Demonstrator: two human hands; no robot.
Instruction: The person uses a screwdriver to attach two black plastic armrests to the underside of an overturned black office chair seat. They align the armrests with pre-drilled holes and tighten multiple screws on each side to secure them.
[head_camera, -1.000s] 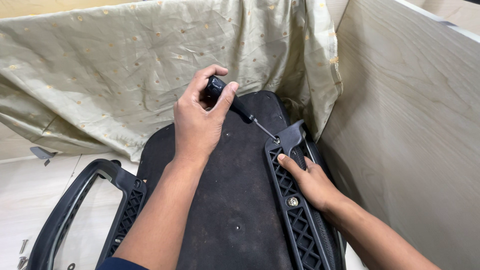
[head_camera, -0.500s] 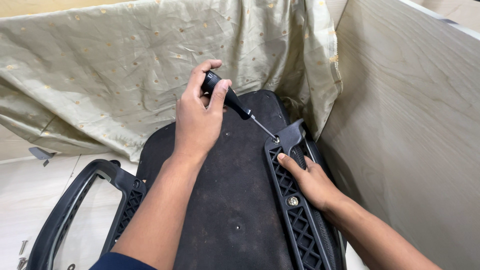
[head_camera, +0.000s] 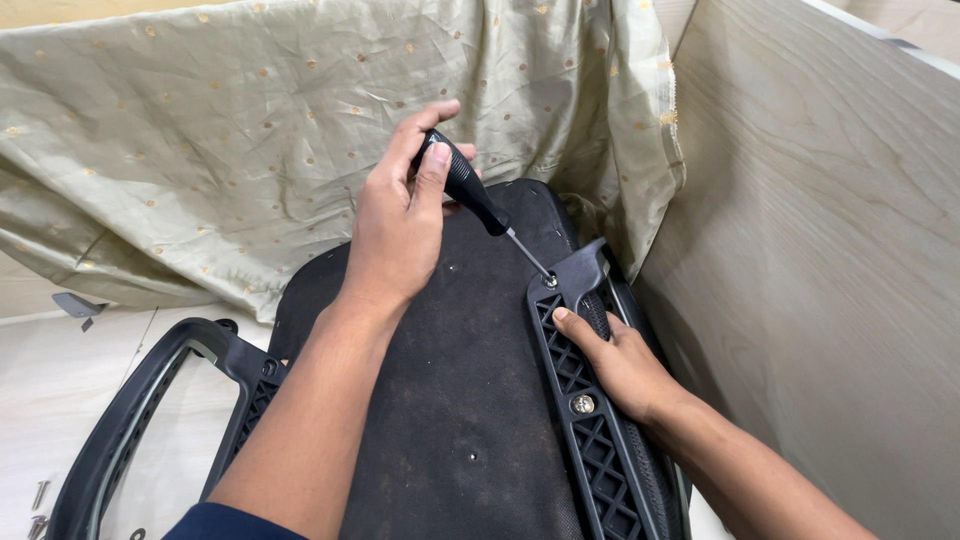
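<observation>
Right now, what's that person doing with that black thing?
A person's left hand holds a black-handled screwdriver, its tip on a screw at the top of a black plastic armrest bracket. The right hand presses on that bracket. It lies on the dark underside of a chair seat, with a beige dotted cloth behind.

the screwdriver (head_camera: 470, 190) has a black handle and a thin silver shaft. the seat underside (head_camera: 450, 380) is matt black, dusted with pale specks. the armrest bracket (head_camera: 590, 420) on the right is black plastic with a diamond lattice pattern and holds a silver screw (head_camera: 582, 404). the far cloth (head_camera: 250, 130) is pale olive-gold, dotted with small gold spots. the right panel (head_camera: 830, 250) is light wood grain. the sleeve (head_camera: 225, 522) is navy.
</observation>
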